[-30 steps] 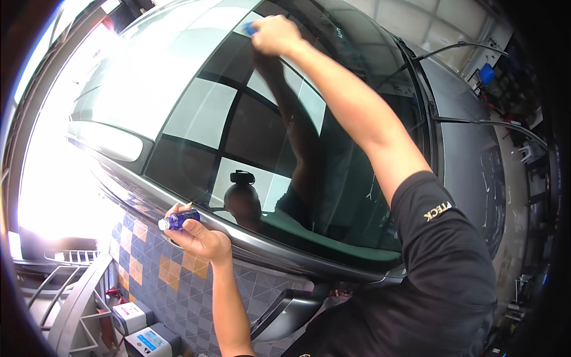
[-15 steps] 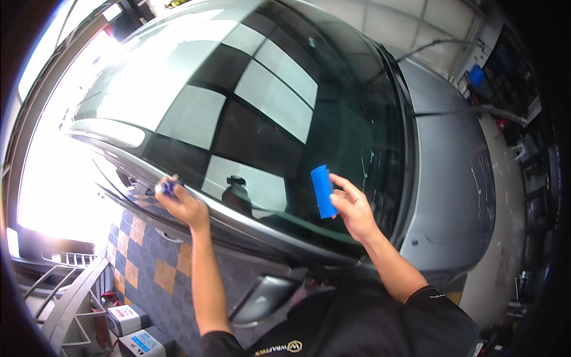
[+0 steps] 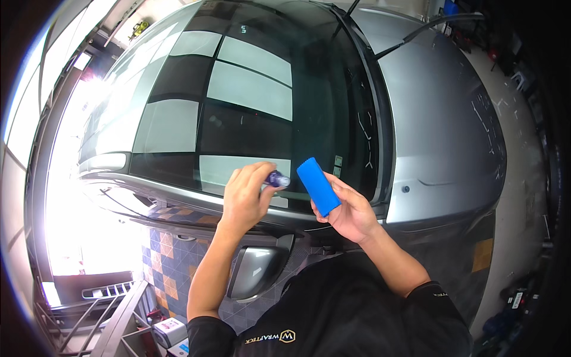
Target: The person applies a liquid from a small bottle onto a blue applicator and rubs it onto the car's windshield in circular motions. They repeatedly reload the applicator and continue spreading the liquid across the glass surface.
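Head view; windshield taken as landmark throughout.

Windshield: dark glass of a silver-grey car, carrying pale rectangular reflections with dark bands between. Two small pale squares show near its hood end.

Left hand: in view over the near edge of the windshield, back of the hand toward the camera. Fingers and thumb grasp a small violet bottle. Bottle is tilted, its pale end pointing to the hood end of the windshield and toward the pad; blurred, cannot tell whether it is capped.

Right hand: also over the near part of the windshield, closer to its hood end. Thumb and fingers grip a flat, oblong blue pad by its side and lower end. Pad stands slanted, broad face to the camera, short upper edge finely notched. Bottle and pad are near each other, with a narrow gap showing between them.

Surroundings: hood to the right of the windshield; a black wiper extends from the windshield's upper right corner across the hood. Side mirror, grey, below the windshield's near edge. Patterned floor tiles and a metal rack lie below and left of the windshield.
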A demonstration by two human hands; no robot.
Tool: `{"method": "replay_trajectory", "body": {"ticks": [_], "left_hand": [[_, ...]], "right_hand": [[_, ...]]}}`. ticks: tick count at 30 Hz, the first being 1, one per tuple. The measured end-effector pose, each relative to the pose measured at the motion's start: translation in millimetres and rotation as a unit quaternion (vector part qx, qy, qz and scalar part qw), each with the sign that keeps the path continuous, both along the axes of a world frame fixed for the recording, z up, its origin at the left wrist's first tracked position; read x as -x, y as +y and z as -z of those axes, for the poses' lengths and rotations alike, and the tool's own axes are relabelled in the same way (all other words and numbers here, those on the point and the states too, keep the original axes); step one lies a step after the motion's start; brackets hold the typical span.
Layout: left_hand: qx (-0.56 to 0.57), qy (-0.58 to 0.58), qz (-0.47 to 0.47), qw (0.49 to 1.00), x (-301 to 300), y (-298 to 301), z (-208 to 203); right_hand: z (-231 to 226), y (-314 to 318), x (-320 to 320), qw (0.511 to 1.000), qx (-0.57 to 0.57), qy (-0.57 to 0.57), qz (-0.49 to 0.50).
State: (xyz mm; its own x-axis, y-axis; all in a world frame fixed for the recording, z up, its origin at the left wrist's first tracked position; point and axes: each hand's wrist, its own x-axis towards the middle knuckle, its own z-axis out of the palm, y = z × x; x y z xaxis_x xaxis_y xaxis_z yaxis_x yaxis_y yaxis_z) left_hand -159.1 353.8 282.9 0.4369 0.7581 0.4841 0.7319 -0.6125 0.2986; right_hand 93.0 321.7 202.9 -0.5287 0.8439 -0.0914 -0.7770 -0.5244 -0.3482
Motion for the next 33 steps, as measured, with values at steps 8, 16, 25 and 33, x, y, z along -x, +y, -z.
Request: {"method": "replay_trajectory", "body": {"ticks": [8,16,25,33], "left_hand": [[-0.047,0.137,0.02,0.989,-61.1,11.7,-31.9],[-0.069,0.243,0.062,0.966,-87.2,15.7,-60.4],[-0.056,0.234,0.082,0.967,-98.7,3.6,-64.7],[-0.069,0.245,0.033,0.966,-71.5,39.8,-60.8]], "right_hand": [[-10.8,-8.9,-23.5,0.999,-0.018,0.0,0.049],[-0.1,3.1,-26.6,0.997,0.009,0.028,0.066],[-4.3,17.7,-27.5,0.997,0.028,0.006,0.068],[-7.5,21.2,-18.7,0.999,0.001,0.001,0.04]]}}
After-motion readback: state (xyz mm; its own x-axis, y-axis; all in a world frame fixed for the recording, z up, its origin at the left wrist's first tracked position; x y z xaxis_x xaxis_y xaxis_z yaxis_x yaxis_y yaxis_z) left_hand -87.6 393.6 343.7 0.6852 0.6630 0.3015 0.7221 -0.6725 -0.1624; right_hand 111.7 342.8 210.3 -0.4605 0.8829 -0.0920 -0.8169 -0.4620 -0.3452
